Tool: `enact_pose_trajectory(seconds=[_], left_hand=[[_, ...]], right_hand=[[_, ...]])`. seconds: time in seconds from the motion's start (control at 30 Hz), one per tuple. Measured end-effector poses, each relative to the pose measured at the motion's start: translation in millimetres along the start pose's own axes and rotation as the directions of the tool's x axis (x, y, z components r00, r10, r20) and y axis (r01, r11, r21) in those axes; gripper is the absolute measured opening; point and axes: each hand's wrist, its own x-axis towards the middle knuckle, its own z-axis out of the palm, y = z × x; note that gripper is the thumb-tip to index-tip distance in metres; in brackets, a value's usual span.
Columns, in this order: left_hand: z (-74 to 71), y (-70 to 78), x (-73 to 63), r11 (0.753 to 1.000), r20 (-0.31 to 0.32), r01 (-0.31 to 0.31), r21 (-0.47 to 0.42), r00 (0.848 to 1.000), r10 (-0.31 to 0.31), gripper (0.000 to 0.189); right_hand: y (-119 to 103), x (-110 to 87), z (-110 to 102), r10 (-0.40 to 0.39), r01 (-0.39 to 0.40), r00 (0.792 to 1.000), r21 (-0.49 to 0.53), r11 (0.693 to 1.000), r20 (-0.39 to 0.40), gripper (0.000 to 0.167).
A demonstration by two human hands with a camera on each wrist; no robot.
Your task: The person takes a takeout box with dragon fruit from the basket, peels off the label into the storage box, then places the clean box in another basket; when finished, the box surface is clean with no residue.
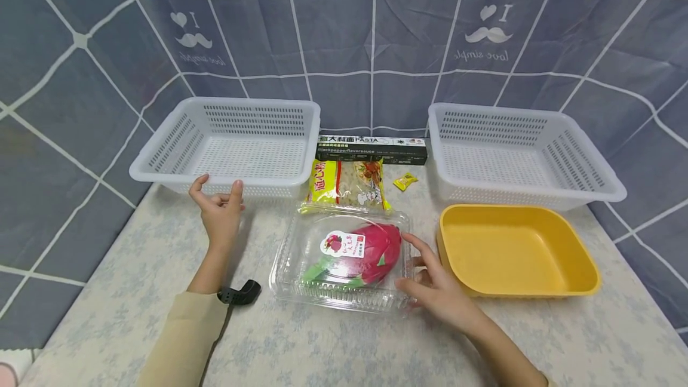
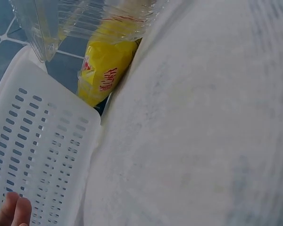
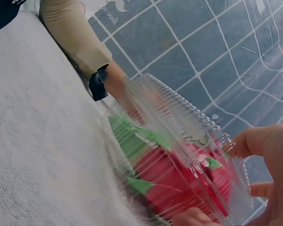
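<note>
A clear plastic clamshell box [image 1: 301, 255] with a pink-and-green dragon fruit [image 1: 378, 258] inside lies at the middle front, a label on its lid. My right hand [image 1: 438, 291] holds the box by its right end, thumb toward the front corner and index finger toward the back. In the right wrist view, fingers [image 3: 247, 143] curve around that end of the box. My left hand [image 1: 220, 214] holds nothing; its thumb and fingers are loosely bent and apart, close to the front rim of the left white basket [image 1: 252, 186].
Behind the box lie a yellow bag of macaroni [image 1: 349, 187], a black pasta box [image 1: 371, 151] and a small yellow wrapped candy [image 1: 405, 181]. A second white basket [image 1: 527, 193] stands back right, with a yellow tub [image 1: 516, 290] before it. A tiled-pattern curtain [image 1: 344, 46] hangs behind.
</note>
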Motion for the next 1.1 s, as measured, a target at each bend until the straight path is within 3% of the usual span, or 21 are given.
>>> enact_pose_trajectory(seconds=[0.17,0.23,0.3,0.37,0.5,0.7,0.8,0.87,0.93,1.0,1.1], left_hand=[[-0.6,6.7,-3.6,0.999,0.017,0.005,0.045,1.0,-0.006,0.066],[-1.4,10.5,-7.8,0.999,0.087,0.005,0.033,0.996,-0.008,0.066],[-3.2,14.2,-13.4,1.0,0.214,-0.009,0.03,0.977,0.002,0.063],[-5.8,17.6,-19.3,0.999,0.37,-0.031,0.016,0.929,0.022,0.058],[-12.2,26.5,-31.0,0.998,0.618,-0.045,-0.037,0.784,0.058,0.051],[-19.0,39.0,-45.1,0.996,0.788,-0.002,-0.087,0.611,0.07,0.045],[-21.7,41.7,-50.6,0.997,0.842,0.016,-0.073,0.537,0.054,0.047],[-22.9,42.9,-54.1,0.996,0.867,0.037,-0.077,0.496,0.049,0.052],[-23.5,43.4,-57.0,0.996,0.881,0.041,-0.075,0.47,0.047,0.059],[-23.9,44.2,-59.3,0.996,0.889,0.051,-0.077,0.456,0.045,0.066],[-24.8,44.6,-61.9,0.996,0.893,0.062,-0.062,0.449,0.027,0.071]], right_hand=[[-1.8,-0.3,-1.4,-0.001,0.0,1.0,-0.067,0.998,-0.02,0.076],[-1.7,-0.1,-1.8,-0.014,0.012,1.0,-0.083,0.997,-0.019,0.076],[-1.6,0.1,-2.1,-0.023,0.021,1.0,-0.1,0.995,-0.019,0.076],[-1.1,0.4,-2.2,-0.025,0.023,0.999,-0.117,0.993,-0.022,0.075],[-0.6,1.1,-2.6,-0.028,0.025,0.999,-0.132,0.991,-0.023,0.074],[1.2,2.3,-4.5,-0.055,0.053,0.998,-0.128,0.99,-0.012,0.075],[1.5,2.8,-5.6,-0.056,0.054,0.998,-0.125,0.991,-0.005,0.075],[1.7,3.1,-6.4,-0.053,0.052,0.999,-0.119,0.991,-0.002,0.075],[1.5,3.2,-7.0,-0.053,0.052,0.999,-0.116,0.992,0.001,0.075],[1.8,3.4,-7.2,-0.046,0.045,0.999,-0.109,0.993,0.0,0.075],[1.6,3.3,-7.1,-0.035,0.034,0.999,-0.112,0.993,-0.003,0.075]])
